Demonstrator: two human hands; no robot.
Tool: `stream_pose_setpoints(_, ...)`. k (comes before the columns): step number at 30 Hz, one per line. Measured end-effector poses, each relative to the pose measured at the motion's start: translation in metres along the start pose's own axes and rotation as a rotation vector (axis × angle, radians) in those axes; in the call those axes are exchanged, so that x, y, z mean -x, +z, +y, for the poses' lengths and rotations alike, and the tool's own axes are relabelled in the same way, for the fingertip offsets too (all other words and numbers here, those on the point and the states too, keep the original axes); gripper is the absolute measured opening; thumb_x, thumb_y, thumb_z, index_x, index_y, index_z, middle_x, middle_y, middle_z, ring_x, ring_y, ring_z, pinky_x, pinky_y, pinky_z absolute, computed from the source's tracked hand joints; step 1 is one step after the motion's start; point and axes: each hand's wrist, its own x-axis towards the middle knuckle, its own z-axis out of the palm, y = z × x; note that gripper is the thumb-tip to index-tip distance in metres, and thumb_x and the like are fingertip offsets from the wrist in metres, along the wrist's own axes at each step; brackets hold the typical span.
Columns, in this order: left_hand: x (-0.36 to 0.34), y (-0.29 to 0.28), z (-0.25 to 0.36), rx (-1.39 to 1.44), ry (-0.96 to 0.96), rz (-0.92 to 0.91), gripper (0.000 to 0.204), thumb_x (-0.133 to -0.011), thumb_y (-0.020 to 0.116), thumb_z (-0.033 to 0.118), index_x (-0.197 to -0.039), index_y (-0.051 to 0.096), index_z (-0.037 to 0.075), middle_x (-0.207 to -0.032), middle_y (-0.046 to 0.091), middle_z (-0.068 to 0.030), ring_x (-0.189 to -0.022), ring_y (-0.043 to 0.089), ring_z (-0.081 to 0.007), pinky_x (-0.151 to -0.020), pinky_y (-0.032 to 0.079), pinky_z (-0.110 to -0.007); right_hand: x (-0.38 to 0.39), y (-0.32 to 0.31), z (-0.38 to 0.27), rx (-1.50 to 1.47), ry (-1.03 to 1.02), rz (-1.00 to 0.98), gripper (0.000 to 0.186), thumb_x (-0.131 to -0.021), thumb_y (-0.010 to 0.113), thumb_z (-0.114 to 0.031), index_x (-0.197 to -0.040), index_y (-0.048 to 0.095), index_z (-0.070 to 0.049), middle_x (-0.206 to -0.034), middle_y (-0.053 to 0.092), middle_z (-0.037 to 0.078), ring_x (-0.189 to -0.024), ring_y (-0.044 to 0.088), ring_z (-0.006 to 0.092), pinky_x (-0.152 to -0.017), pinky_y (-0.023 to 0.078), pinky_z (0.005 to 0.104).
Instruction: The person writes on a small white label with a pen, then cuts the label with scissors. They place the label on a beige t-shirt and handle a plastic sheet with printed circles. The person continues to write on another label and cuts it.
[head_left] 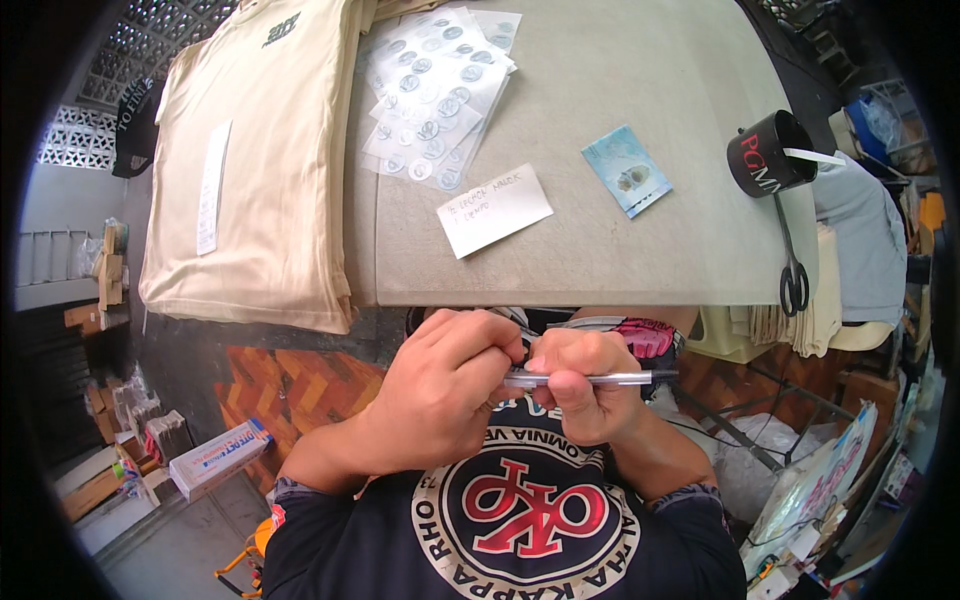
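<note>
Left hand (445,375) and right hand (595,390) are nearest the camera, just off the desk's (690,240) near edge, in front of the wearer's black shirt (400,530) with a round emblem. Pen (625,379) is in the right hand, clamped between thumb and fingers; clear barrel, dark end sticking out to the right, lying roughly level across both hands. Left fingers are curled in at the pen's left end; contact hidden, so can't tell if they grip it. Hands almost touching.

On the desk, from the near edge out: note (495,210), white, handwritten, left of centre and set at a slant. Card (627,170), blue, to its right, well apart from it. Scissors (792,285), black, at the near right corner, handles toward the near edge. Mug (760,160), black, at the right edge by the scissors, white strip (815,156) poking out. Sticker sheets (430,95), overlapping, toward the far left, grey round stickers on them. Tees (280,200), beige pile along the left edge, hanging past the near edge; white slip (212,190) on top.

Off the desk: grey cloth (865,235) past the right edge, box (220,458), white and blue, lower left.
</note>
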Motion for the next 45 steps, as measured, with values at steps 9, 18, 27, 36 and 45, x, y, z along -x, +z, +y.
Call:
stream_pose_setpoints(9, -0.032, -0.009, 0.026, -0.114, 0.151, -0.297, 0.036, -0.088, 0.068, 0.020, -0.118, 0.063, 0.001, -0.135, 0.058, -0.0149, -0.112, 0.061, -0.0309, -0.105, 0.044, -0.047, 0.037, -0.045, -0.007, -0.076, 0.117, 0.246, 0.019, -0.102, 0.056, -0.018, -0.089, 0.061, -0.005, -0.070, 0.059, 0.007, -0.054, 0.051, 0.0115, -0.046, 0.041, 0.0267)
stream_pose_setpoints(18, -0.047, 0.015, 0.100, 1.803, 0.514, -0.348, 0.073, -0.087, 0.072, 0.029, -0.142, 0.042, -0.008, -0.138, 0.051, -0.0271, -0.126, 0.051, -0.0418, -0.104, 0.043, -0.049, 0.083, -0.094, -0.023, -0.011, 0.149, 0.488, 0.026, -0.104, 0.054, -0.025, -0.093, 0.057, -0.002, -0.071, 0.058, 0.010, -0.058, 0.051, 0.0127, -0.049, 0.042, 0.0252)
stream_pose_setpoints(27, -0.081, -0.007, -0.057, 0.345, 0.346, 0.106, 0.027, -0.100, 0.050, 0.015, -0.116, 0.058, -0.004, -0.115, 0.061, -0.0230, -0.116, 0.056, -0.0373, -0.105, 0.042, -0.048, 0.124, -0.102, -0.046, 0.365, 0.424, 0.810, 0.029, -0.108, 0.046, -0.027, -0.098, 0.063, -0.005, -0.090, 0.063, 0.007, -0.084, 0.062, 0.0116, -0.074, 0.050, 0.0303)
stream_pose_setpoints(36, -0.112, 0.028, -0.010, -0.163, 0.406, -0.038, 0.021, -0.097, 0.059, 0.011, -0.110, 0.069, -0.003, -0.110, 0.071, -0.0163, -0.102, 0.067, -0.0349, -0.095, 0.051, -0.043, 0.352, -0.209, -0.188, 1.648, 0.793, 1.813, 0.039, -0.093, 0.051, -0.010, -0.131, 0.055, -0.002, -0.107, 0.066, 0.027, -0.100, 0.064, 0.0438, -0.089, 0.050, 0.0522)
stream_pose_setpoints(45, -0.082, 0.010, -0.010, -0.327, 0.110, 0.123, 0.021, -0.080, 0.059, -0.011, -0.097, 0.069, -0.003, -0.095, 0.070, -0.0180, -0.094, 0.068, -0.0334, -0.085, 0.052, -0.037, 0.589, -0.369, -0.242, 1.920, 1.431, 1.150, 0.030, -0.093, 0.052, -0.020, -0.101, 0.068, 0.004, -0.100, 0.069, 0.028, -0.088, 0.066, 0.0422, -0.079, 0.052, 0.0516)
